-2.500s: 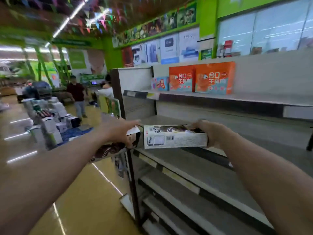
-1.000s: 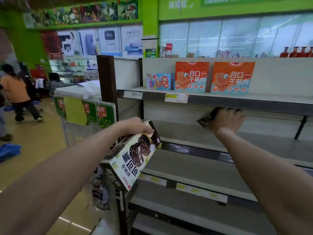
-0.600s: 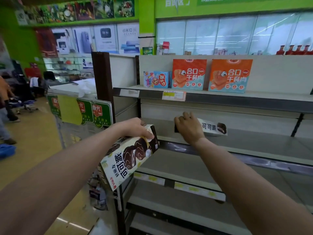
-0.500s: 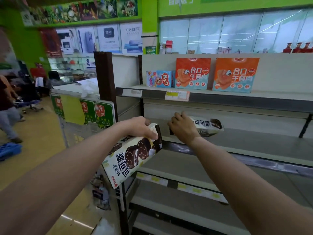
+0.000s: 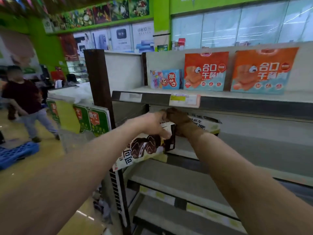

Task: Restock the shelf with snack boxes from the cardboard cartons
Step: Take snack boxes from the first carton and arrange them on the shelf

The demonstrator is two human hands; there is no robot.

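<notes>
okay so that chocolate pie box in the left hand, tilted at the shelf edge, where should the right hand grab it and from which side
Probably the raised far short end of the chocolate pie box, approached from the right. The box tilts with that end up at the shelf lip, closest to the right hand, while the left hand already grips the top edge. The lower end hangs out over the aisle, an awkward reach.

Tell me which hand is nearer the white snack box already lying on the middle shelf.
Right. The right hand rests on the white snack box at its left end; the left hand is beside it, farther left, gripping the chocolate-pie box.
</notes>
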